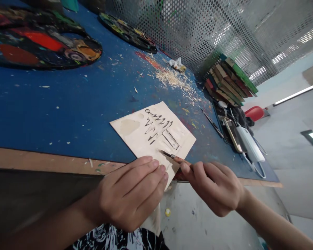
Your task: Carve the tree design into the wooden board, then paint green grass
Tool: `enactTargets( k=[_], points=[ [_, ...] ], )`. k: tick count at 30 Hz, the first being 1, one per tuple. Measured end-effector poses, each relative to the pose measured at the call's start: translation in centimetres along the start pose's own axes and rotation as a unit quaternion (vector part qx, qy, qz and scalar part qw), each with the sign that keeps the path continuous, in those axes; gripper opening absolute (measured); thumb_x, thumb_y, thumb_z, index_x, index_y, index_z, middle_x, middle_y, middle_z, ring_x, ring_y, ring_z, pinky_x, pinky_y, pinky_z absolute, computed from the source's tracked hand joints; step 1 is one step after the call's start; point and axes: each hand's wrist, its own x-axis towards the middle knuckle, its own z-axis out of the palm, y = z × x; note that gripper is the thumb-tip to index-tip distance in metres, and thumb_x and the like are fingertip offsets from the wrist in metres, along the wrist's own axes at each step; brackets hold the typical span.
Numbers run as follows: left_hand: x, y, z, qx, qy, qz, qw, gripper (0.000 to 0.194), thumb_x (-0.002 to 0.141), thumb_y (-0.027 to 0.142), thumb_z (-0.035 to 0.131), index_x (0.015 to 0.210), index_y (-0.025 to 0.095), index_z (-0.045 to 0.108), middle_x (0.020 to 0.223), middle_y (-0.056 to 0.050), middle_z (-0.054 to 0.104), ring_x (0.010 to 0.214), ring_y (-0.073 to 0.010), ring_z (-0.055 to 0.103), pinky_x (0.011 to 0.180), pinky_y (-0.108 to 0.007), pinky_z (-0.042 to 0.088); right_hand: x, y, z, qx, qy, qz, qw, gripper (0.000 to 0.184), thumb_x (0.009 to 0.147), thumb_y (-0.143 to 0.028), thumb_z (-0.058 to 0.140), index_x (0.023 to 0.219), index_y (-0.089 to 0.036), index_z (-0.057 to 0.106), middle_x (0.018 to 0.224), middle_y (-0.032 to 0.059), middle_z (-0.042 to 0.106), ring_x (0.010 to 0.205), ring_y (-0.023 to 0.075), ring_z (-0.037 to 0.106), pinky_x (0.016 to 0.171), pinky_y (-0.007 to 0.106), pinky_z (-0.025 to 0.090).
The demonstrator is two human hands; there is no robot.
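Note:
A pale, flat wooden board (135,130) lies tilted over the table's front edge, with a dark zigzag fir tree drawing and a greyish stain on it. My left hand (135,191) grips its near edge, fingers together on top; the thumb is hidden beneath. In my right hand (214,185) is a slim carving tool (178,159) with a brown wooden handle and a metal collar. Its narrow dark tip points left and meets the board, or hovers just above it, near the trunk of the drawing. My right fingers are closed round the handle.
Wood shavings (174,81) lie scattered across the blue table (67,114). Paint-covered palettes (41,45) sit at the back left. On the right are a thin brush-like tool (212,123), a phone (233,133), a white power bank (250,142) with cables, and stacked books (228,81).

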Motion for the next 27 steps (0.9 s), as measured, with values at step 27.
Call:
enactTargets(
  k=[27],
  points=[
    [-1.0, 0.4, 0.4, 0.022, 0.05, -0.03, 0.998, 0.014, 0.088, 0.015, 0.057, 0.098, 0.012, 0.067, 0.101, -0.003, 0.072, 0.11, -0.0184, 0.062, 0.101, -0.033, 0.053, 6.8, 4.7, 1.4, 0.432, -0.068, 0.148, 0.887, 0.032, 0.084, -0.033, 0.067, 0.112, -0.017, 0.067, 0.1, 0.0073, 0.064, 0.091, 0.0159, 0.06, 0.081, 0.028, 0.05]
  ],
)
